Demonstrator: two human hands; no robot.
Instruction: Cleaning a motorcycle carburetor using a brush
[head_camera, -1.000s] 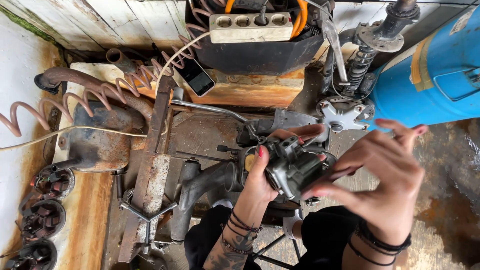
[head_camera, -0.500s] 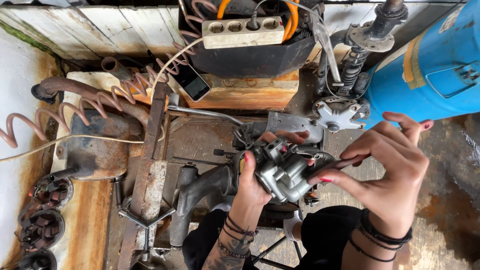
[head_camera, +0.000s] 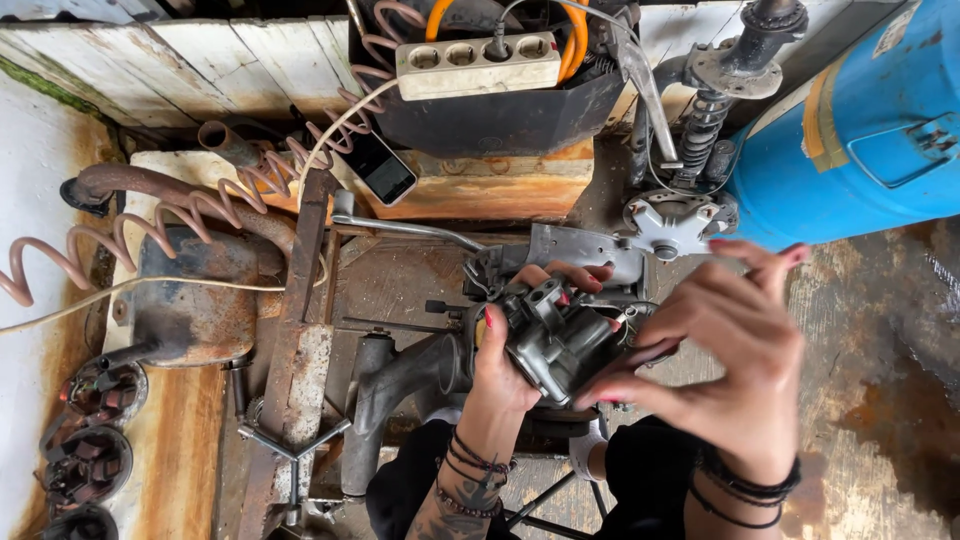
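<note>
My left hand (head_camera: 505, 362) grips a grey metal carburettor (head_camera: 556, 338) from the left, fingers wrapped over its top, holding it above my lap. My right hand (head_camera: 722, 358) is at the carburettor's right side, thumb and forefinger pinched at its lower edge, the other fingers spread. What the fingertips pinch is too small to tell. Both wrists wear dark bead bracelets.
A rusty workbench (head_camera: 400, 280) lies ahead with a metal bar (head_camera: 300, 300), a grey pipe (head_camera: 385, 385), a phone (head_camera: 378, 167) and a coiled hose (head_camera: 180, 215). A power strip (head_camera: 478, 62) sits on a black box. A blue drum (head_camera: 860, 120) stands right, a shock absorber (head_camera: 700, 120) beside it.
My right hand has closed in from spread fingers to a pinch at the carburettor's lower right. The left hand has turned the carburettor slightly while keeping hold of it.
</note>
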